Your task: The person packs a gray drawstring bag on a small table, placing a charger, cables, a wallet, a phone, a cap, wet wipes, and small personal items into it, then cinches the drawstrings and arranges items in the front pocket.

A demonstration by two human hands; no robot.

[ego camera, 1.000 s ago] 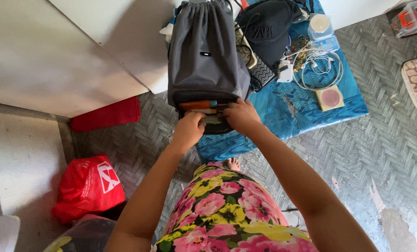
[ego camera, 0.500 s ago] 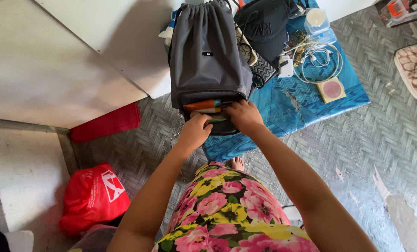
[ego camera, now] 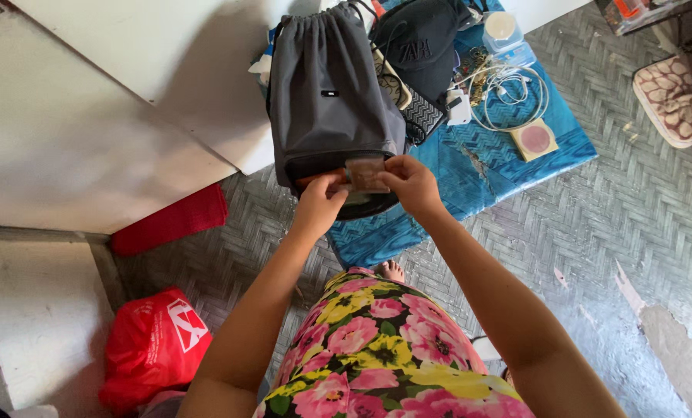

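Hands work together at the open lower pocket of the grey backpack point(ego camera: 332, 101): my left hand point(ego camera: 320, 203) steadies the opening while my right hand point(ego camera: 410, 182) pinches a small brownish packet point(ego camera: 365, 172) over it.

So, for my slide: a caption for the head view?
Both hands hold a small brownish packet at a grey bag's open pocket.

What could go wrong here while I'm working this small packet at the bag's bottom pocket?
The grey drawstring backpack lies at the near edge of the blue patterned table cover, so tugging might pull it off. The small brownish flat packet is pinched only at its edges by the left hand and right hand; that light grip could slip.
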